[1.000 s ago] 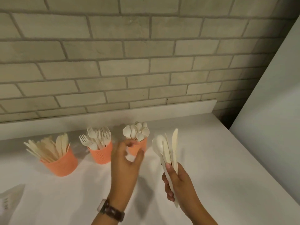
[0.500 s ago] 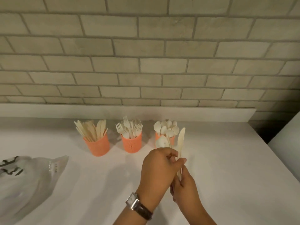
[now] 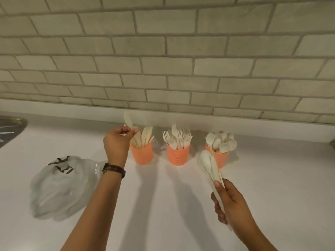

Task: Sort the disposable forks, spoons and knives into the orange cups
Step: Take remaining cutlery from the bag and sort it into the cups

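Note:
Three orange cups stand in a row by the wall: the left cup (image 3: 142, 154) holds knives, the middle cup (image 3: 178, 155) holds forks, the right cup (image 3: 222, 158) holds spoons. My left hand (image 3: 117, 144) pinches a pale knife (image 3: 128, 119) upright just left of the knife cup's rim. My right hand (image 3: 229, 201) grips a small bundle of cutlery (image 3: 208, 164), with a spoon bowl on top, held in front of the spoon cup.
A crumpled clear plastic bag (image 3: 61, 185) with black print lies on the white counter (image 3: 181, 205) at the left. A dark sink edge (image 3: 10, 129) shows at the far left. A brick wall (image 3: 163, 60) backs the counter.
My left hand has taken a knife out of the bundle in my right hand and carried it left to the knife cup. The view has swung left, showing the bag.

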### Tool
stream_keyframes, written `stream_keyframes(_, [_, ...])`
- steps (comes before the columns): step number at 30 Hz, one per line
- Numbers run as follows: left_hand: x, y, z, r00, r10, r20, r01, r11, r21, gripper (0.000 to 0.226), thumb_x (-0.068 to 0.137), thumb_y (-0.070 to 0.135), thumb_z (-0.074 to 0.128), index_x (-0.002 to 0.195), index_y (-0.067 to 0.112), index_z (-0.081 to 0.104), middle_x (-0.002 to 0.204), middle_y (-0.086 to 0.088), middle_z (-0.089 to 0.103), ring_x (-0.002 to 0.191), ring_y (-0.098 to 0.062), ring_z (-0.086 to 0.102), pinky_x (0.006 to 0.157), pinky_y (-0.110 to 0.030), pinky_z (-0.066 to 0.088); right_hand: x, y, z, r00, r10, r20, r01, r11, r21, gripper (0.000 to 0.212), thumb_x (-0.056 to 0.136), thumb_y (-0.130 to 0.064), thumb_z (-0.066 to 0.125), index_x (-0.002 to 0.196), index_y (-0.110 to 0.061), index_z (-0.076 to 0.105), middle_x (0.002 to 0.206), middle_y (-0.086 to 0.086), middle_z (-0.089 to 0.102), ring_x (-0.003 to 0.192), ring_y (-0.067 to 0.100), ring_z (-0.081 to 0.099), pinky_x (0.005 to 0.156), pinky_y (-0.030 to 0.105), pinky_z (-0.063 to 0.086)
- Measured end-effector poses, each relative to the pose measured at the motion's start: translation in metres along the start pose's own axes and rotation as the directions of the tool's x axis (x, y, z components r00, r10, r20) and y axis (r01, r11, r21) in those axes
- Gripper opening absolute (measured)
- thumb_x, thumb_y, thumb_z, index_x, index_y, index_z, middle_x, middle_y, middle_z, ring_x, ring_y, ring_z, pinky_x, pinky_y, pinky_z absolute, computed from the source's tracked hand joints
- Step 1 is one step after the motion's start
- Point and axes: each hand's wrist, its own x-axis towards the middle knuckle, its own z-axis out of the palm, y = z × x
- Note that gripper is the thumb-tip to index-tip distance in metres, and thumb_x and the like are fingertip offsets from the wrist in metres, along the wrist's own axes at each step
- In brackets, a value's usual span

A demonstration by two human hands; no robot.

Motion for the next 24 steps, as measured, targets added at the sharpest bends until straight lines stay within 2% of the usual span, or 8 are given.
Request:
stream_keyframes(4, [0.011,-0.028,0.021,0.999,-0.028,0.031,0.023,0.989,0.149,0.024,0.073,0.027,0.077,0.089,0.009,0.072,0.091,-0.004,0.072,0.075,-0.014,0.058,0.064,-0.02,0.039,0.003,0.0,0.0,1.0,0.003,0.004,-0.003,1.0,-0.018,0.024,0.097,-0.028,0.045,0.092,-0.005,0.05,0.064,0.008,0.04,0.038,0.011,0.028,0.041,0.02,0.021])
stream_keyframes(8, [0.009,-0.044,0.031,0.992,-0.075,0.101,0.045,0.961,0.274,0.035,0.074,0.028,0.075,0.106,0.013,0.069,0.096,-0.006,0.071,0.083,-0.02,0.062,0.071,-0.026,0.042,0.003,-0.001,-0.002,1.0,0.012,0.008,-0.011,1.0,-0.026,0.022,0.098,-0.028,0.045,0.09,-0.009,0.051,0.065,0.009,0.041,0.039,0.011,0.029,0.04,0.019,0.023])
stream_keyframes(11, [-0.009,-0.036,0.026,0.999,-0.026,0.044,0.018,0.983,0.181,0.038,0.076,0.029,0.073,0.11,0.015,0.063,0.086,-0.002,0.063,0.081,-0.022,0.059,0.068,-0.029,0.041,0.004,-0.003,-0.006,1.0,0.017,0.0,-0.017,1.0,0.003,0.025,0.097,-0.029,0.045,0.094,-0.005,0.05,0.065,0.008,0.042,0.038,0.012,0.03,0.04,0.02,0.023])
stream_keyframes(13, [-0.037,-0.017,0.027,0.998,-0.008,0.07,0.003,0.998,0.064,0.018,0.079,0.025,0.071,0.094,0.018,0.063,0.078,-0.003,0.058,0.076,-0.024,0.058,0.06,-0.024,0.039,0.004,-0.005,-0.008,1.0,0.017,-0.004,-0.017,0.999,0.042,0.026,0.097,-0.029,0.046,0.097,-0.003,0.049,0.064,0.006,0.043,0.038,0.012,0.03,0.04,0.02,0.023])
stream_keyframes(14, [-0.056,-0.006,0.03,0.989,0.004,0.145,-0.007,1.0,0.02,0.009,0.079,0.022,0.07,0.083,0.019,0.062,0.072,-0.002,0.056,0.071,-0.019,0.057,0.057,-0.019,0.038,0.004,-0.006,-0.009,1.0,0.017,-0.007,-0.016,0.998,0.063,0.026,0.097,-0.029,0.047,0.098,-0.002,0.049,0.063,0.005,0.044,0.038,0.012,0.031,0.04,0.02,0.024])
stream_keyframes(16, [-0.099,0.017,0.036,0.925,0.029,0.378,-0.003,0.997,-0.071,0.014,0.078,0.015,0.072,0.069,0.019,0.062,0.06,0.001,0.049,0.054,-0.003,0.047,0.05,-0.011,0.034,0.003,-0.007,-0.01,1.0,0.004,-0.016,-0.003,0.996,0.09,0.024,0.096,-0.025,0.049,0.1,-0.002,0.048,0.061,0.003,0.045,0.038,0.013,0.032,0.039,0.02,0.025])
stream_keyframes(19, [-0.155,0.041,0.047,0.76,0.066,0.647,0.044,0.987,-0.153,0.012,0.072,0.02,0.077,0.064,0.017,0.069,0.052,0.009,0.052,0.047,-0.001,0.041,0.051,-0.009,0.035,0.001,-0.008,-0.011,0.998,-0.049,-0.04,0.051,0.997,0.063,0.016,0.095,-0.021,0.052,0.101,-0.007,0.05,0.061,0.003,0.049,0.037,0.016,0.036,0.039,0.021,0.03])
stream_keyframes(24, [-0.179,0.051,0.063,0.701,0.038,0.712,0.062,0.992,-0.114,0.013,0.069,0.035,0.078,0.065,0.025,0.071,0.067,0.006,0.069,0.054,-0.001,0.05,0.056,-0.012,0.042,-0.006,-0.01,-0.013,0.993,-0.101,-0.064,0.102,0.995,0.021,0.013,0.094,-0.024,0.054,0.103,-0.015,0.053,0.06,0.0,0.05,0.037,0.016,0.04,0.036,0.023,0.035])
